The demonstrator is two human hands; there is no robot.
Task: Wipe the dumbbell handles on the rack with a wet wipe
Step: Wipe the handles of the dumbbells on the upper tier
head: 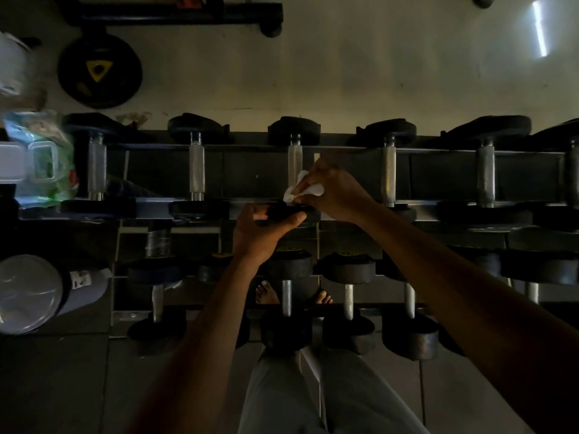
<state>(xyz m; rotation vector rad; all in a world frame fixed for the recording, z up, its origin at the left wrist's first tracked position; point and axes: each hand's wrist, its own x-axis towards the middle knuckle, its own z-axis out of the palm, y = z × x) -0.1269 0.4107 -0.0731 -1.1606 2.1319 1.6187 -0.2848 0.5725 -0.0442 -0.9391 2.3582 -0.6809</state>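
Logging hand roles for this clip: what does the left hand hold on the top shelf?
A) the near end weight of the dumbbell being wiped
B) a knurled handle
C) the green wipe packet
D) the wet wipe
A: the left hand grips the dumbbell's near end weight, while the right hand pinches the wet wipe at the lower handle.

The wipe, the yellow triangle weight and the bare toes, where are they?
wipe (315, 189): head view, white bunched part by the right hand.
weight (99, 71): head view, its black face.
toes (322, 297): head view, right foot.
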